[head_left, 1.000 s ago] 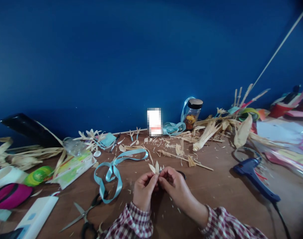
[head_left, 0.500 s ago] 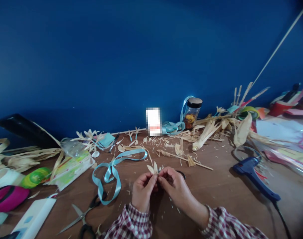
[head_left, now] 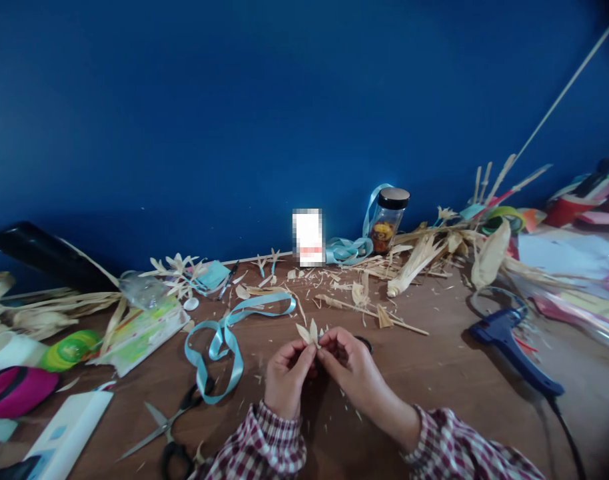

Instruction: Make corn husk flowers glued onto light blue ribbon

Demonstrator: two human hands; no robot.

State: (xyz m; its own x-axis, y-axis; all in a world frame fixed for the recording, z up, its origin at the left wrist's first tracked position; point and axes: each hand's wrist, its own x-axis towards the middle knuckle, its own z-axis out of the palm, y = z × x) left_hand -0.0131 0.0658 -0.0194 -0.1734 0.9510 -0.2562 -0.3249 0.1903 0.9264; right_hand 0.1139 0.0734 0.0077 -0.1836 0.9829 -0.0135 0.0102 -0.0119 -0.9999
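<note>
A small pale corn-husk flower with pointed petals stands up between my fingertips at the middle of the table. My left hand is closed, pinching its base between thumb and forefinger. From the other side my right hand is closed too, its thumb and fingertips pressed together at the flower's base. The lower end of the flower is hidden by the fingers. Left of my hands a light blue ribbon lies in loops. Open scissors rest in front of it.
A blue glue gun lies at the right with its cord running forward. Behind are a jar, dry corn husks and a thin stick. Finished-looking husk flowers and a white power strip are at the left.
Both hands keep their pinch at the flower's base, and the petals look slightly more spread and turned. The whole view has shifted a little.
</note>
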